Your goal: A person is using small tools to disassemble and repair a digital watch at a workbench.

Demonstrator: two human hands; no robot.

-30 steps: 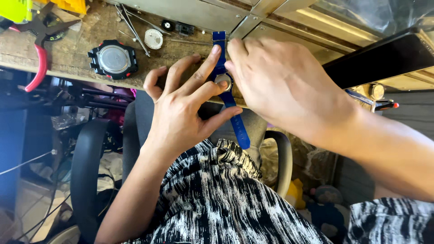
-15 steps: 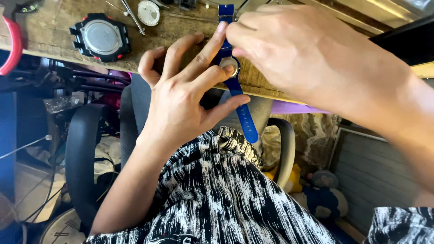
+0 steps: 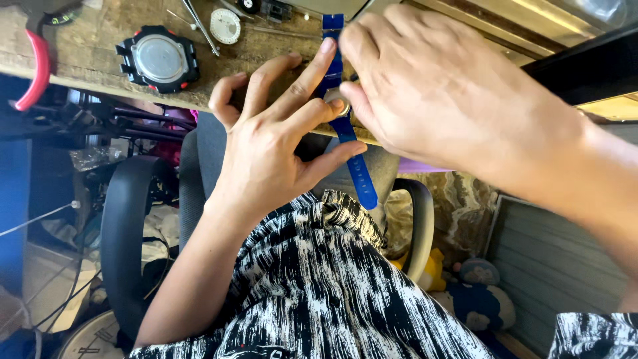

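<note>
A blue-strapped wristwatch (image 3: 359, 174) lies over the front edge of a worn wooden bench (image 3: 86, 60), its lower strap hanging down. My left hand (image 3: 276, 143) presses the strap and small silver case with its fingers, thumb under the hanging strap. My right hand (image 3: 432, 93) comes in from the right and pinches at the watch case with thumb and forefinger. The case itself is mostly hidden by both hands.
A black digital watch case (image 3: 158, 58) without straps lies on the bench to the left. Red-handled pliers (image 3: 36, 70), a white dial (image 3: 224, 25) and thin metal tools (image 3: 199, 26) lie nearby. A black office chair (image 3: 129, 233) stands below.
The view has shifted so the bench and watch sit higher and closer. Both hands stay on the blue watch; the fingers of my left hand have spread slightly.
</note>
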